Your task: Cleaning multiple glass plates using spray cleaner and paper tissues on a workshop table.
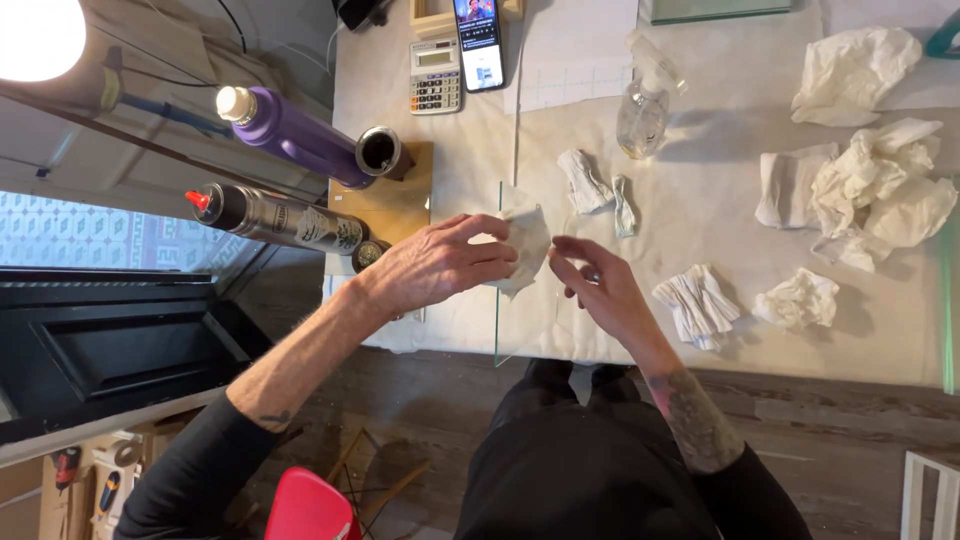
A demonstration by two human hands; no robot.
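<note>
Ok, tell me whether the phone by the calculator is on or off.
On. The phone has a lit screen showing a coloured image, beside the calculator.

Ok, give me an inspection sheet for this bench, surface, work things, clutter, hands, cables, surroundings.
Surface: table covered in white sheeting.
Job's things: glass pane lying on the table, seen by its greenish edge; white paper wad pressed on it.
Clutter: crumpled paper towels, spray bottle, calculator, phone, purple bottle, spray can.
Hands: left hand grips the wad; right hand rests beside it, fingers curled, holding nothing visible.
Cables: dark cable at top left.
Surroundings: lit lamp, wooden floor, red seat.
</note>
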